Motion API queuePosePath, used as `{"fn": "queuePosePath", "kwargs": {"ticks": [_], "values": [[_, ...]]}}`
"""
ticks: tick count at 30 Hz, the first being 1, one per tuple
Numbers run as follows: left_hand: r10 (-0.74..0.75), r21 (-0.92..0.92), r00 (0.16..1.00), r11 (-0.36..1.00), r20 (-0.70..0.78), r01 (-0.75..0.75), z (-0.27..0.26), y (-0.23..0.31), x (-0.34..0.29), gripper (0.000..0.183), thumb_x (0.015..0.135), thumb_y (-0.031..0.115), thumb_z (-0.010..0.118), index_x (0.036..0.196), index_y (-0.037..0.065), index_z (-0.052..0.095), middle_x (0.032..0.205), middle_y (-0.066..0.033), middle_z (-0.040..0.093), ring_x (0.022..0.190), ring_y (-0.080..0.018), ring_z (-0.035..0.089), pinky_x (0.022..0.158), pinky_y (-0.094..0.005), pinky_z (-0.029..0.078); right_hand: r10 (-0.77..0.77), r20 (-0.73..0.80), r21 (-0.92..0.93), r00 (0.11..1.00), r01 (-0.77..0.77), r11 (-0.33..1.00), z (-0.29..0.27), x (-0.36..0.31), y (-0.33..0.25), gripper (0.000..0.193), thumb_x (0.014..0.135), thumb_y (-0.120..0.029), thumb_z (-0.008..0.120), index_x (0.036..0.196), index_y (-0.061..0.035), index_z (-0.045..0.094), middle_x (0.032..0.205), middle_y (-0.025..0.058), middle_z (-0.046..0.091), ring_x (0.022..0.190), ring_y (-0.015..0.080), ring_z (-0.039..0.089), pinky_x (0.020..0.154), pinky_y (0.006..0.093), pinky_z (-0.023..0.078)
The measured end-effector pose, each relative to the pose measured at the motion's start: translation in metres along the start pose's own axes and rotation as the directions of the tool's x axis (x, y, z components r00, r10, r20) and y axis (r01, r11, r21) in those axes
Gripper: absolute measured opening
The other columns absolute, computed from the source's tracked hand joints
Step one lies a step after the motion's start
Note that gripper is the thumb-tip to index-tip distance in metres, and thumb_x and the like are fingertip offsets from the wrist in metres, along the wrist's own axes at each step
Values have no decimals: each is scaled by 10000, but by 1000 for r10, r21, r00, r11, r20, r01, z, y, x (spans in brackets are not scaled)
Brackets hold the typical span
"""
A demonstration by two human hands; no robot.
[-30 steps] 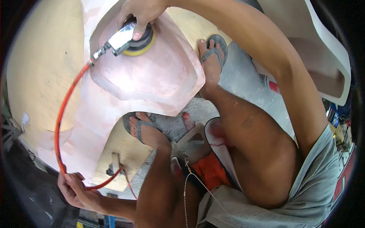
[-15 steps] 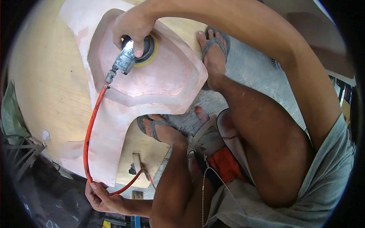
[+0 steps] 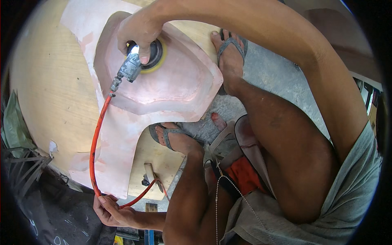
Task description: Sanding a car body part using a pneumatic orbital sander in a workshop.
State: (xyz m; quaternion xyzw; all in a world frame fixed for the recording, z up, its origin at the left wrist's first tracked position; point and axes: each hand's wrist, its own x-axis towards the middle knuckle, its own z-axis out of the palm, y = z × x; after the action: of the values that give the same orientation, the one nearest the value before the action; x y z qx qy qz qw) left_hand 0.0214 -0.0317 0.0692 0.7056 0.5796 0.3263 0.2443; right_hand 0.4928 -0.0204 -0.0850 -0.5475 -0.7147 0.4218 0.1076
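Note:
My right hand (image 3: 141, 30) is wrapped over the top of an air sander (image 3: 131, 65). The sander's round black pad with a yellow rim (image 3: 157, 57) rests on the recessed face of a pale pink-white molded panel (image 3: 175, 87). From the metal fitting at the sander's handle, a red air hose (image 3: 94, 143) curves down toward me. Low on the left, my left hand (image 3: 109, 210) pinches this hose near the panel's lower edge. Part of the sander is covered by my right fingers.
The panel lies on a light wooden board (image 3: 45, 81). On a smaller wood piece (image 3: 141, 185) sits a small block-like object (image 3: 148, 169) beside the hose. My sandaled feet (image 3: 173, 139) flank the panel's near edge. A dark sheet (image 3: 53, 216) lies lower left, green fabric (image 3: 16, 126) above.
My right hand and the sander have shifted slightly to the left on the panel, and the upper hose moved with them. My left hand keeps its hold on the hose.

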Motion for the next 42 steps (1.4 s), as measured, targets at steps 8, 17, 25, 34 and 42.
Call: {"fn": "queuePosePath", "kwargs": {"ticks": [8,17,25,34,42], "values": [[4,21,1000,1000,-6,-4,5,3,-3,228,994,228,700,1011,3,725,696,10,584,608,-33,458,524,-192,348,-53,-70,-63,996,48,997,-11,47,0,554,705,-166,895,1194,1,696,1116,186,717,1108,330,664,972,401,512],[24,23,999,999,-33,-23,5,0,-3,237,987,238,710,1013,3,730,704,-3,610,611,-34,483,533,-205,373,-29,5,-48,1000,30,998,-1,46,3,562,761,-252,869,1234,-22,670,1168,187,681,1065,335,665,956,443,514],[-10,-22,1000,1000,8,10,2,1,-2,256,991,216,700,1029,-36,725,683,-1,565,603,-38,452,540,-203,326,60,86,3,995,-61,998,23,-1,-25,549,780,-280,862,1234,-45,662,1177,180,668,1049,348,662,933,476,510],[-76,8,997,997,-6,76,-1,1,-5,253,966,178,706,1065,-54,719,713,-32,573,634,-76,450,599,-226,315,140,62,17,988,-141,990,48,-48,-65,521,796,-278,846,1211,-39,639,1092,182,630,1082,388,632,911,485,490],[-43,-30,999,999,21,44,-7,-3,-6,239,965,160,709,1062,-58,718,719,-36,585,643,-76,464,611,-217,328,88,-28,-17,996,-88,996,32,-24,-33,490,788,-249,846,1199,-51,666,1076,170,639,1056,376,641,897,462,502]]}}
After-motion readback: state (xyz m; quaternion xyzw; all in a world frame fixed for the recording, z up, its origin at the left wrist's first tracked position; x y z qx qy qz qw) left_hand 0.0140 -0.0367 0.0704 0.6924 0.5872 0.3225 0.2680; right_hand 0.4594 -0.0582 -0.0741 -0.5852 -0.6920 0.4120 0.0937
